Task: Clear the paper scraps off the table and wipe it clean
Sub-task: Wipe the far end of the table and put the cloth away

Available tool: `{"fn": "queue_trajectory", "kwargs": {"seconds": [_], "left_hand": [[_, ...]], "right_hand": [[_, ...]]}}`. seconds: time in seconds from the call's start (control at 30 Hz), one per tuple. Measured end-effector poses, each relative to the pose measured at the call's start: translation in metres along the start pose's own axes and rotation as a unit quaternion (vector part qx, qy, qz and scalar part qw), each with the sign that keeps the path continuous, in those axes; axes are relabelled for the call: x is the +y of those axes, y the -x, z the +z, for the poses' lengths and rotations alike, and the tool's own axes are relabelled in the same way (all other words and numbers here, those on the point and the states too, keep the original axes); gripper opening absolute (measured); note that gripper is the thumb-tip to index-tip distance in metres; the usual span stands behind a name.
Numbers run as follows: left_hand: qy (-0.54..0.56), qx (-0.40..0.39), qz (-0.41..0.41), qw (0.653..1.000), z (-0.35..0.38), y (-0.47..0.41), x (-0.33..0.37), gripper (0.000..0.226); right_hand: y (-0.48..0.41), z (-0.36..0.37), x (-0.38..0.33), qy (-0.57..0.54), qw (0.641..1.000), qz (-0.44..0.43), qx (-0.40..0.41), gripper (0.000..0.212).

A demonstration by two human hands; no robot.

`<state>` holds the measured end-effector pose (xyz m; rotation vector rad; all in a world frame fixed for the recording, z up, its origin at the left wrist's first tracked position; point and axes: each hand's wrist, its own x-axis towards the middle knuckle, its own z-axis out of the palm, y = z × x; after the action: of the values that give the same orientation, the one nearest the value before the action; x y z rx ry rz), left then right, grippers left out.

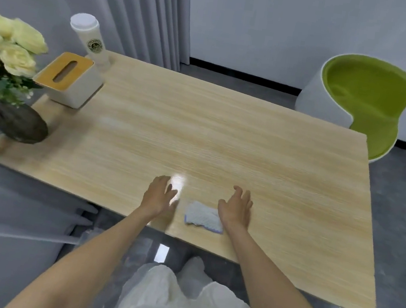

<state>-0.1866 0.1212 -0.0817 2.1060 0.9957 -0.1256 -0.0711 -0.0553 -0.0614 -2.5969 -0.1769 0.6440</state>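
A small white cloth with a blue edge (203, 217) lies flat on the light wooden table (225, 136), close to its near edge. My left hand (160, 195) hovers just left of the cloth, fingers spread, holding nothing. My right hand (237, 207) is at the cloth's right side, fingers apart and curved, its heel over the cloth's right edge. I see no paper scraps on the table.
At the table's left end stand a dark vase of pale yellow roses (14, 120), a white tissue box with a wooden lid (69, 79) and a white lidded cup (92, 39). A green and white chair (362, 103) stands beyond the far right corner. Grey curtains hang at left.
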Motion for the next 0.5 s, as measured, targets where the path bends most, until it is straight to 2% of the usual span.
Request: {"fn": "queue_trajectory", "kwargs": {"seconds": [0.1,0.27,0.4,0.5], "left_hand": [[-0.061,0.061,-0.014,0.996,-0.021,0.005,-0.020,0.062],[-0.067,0.122,-0.085,0.987,-0.066,0.023,-0.068,0.063],[-0.057,0.154,-0.127,0.978,-0.105,0.040,-0.117,0.060],[-0.029,0.181,-0.151,0.971,-0.140,0.047,-0.159,0.058]], "right_hand": [[-0.001,0.015,-0.043,0.042,0.994,-0.099,0.001,0.067],[0.019,0.056,-0.122,0.072,0.954,-0.271,-0.103,0.074],[0.034,0.095,-0.164,0.125,0.914,-0.358,-0.145,0.078],[0.045,0.123,-0.203,0.144,0.894,-0.392,-0.164,0.082]]}}
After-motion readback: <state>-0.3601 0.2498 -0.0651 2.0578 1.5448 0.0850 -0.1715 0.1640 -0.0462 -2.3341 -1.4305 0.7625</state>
